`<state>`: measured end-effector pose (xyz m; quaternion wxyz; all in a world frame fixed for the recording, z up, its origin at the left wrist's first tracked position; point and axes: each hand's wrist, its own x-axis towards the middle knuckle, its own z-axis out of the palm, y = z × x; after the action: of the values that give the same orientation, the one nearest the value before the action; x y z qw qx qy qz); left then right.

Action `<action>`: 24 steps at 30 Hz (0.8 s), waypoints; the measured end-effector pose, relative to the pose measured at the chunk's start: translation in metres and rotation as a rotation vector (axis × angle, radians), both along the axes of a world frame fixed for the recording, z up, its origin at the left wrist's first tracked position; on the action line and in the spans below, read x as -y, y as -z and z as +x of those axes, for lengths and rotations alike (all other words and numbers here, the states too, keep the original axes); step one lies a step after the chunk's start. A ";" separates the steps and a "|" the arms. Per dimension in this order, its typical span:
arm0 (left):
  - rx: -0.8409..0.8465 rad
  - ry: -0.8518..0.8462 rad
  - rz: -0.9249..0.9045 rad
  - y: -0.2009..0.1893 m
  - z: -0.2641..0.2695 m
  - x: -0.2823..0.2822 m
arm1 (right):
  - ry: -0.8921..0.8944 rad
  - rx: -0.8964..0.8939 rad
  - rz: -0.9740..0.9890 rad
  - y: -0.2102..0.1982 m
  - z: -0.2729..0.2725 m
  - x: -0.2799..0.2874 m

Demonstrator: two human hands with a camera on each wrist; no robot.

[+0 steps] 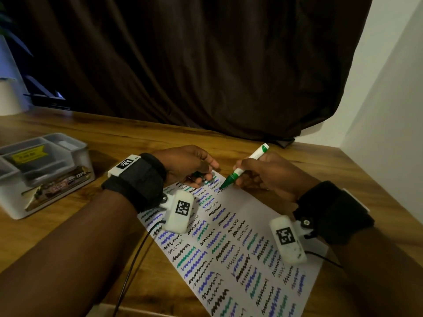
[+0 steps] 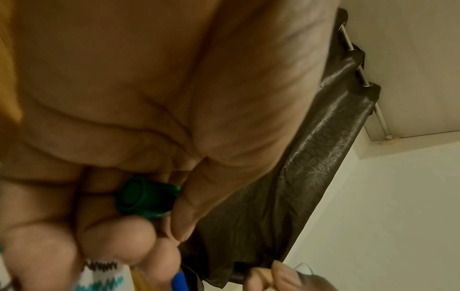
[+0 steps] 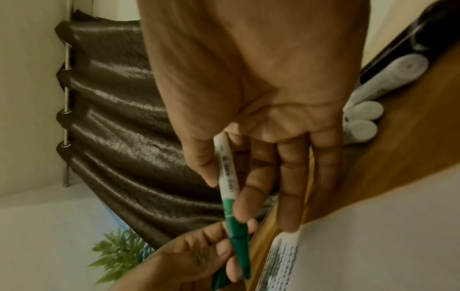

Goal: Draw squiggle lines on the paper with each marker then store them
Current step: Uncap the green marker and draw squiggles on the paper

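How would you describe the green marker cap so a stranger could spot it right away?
Find the squiggle-covered paper on the wooden table. At its far corner rests the left hand, whose curled fingers hold the green cap: short and stubby, unlike the long marker opposite.

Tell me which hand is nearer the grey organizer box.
Left. The left hand, holding the green cap, is nearer the grey organizer box; the right hand with the green marker sits farther away.
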<state>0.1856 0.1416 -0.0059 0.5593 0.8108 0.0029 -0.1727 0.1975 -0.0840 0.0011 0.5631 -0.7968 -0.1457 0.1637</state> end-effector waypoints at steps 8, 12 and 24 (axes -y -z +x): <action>-0.003 0.008 -0.006 0.002 0.000 -0.001 | 0.018 0.125 -0.130 0.000 -0.003 0.000; -0.007 0.015 0.007 0.002 0.001 -0.001 | 0.033 0.153 -0.183 -0.002 -0.003 0.000; -0.011 0.006 0.019 0.000 0.000 -0.001 | 0.020 0.197 -0.298 -0.003 -0.006 -0.001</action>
<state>0.1859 0.1425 -0.0063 0.5511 0.8150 0.0052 -0.1789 0.1917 -0.0830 0.0045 0.4235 -0.8850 -0.1663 0.0990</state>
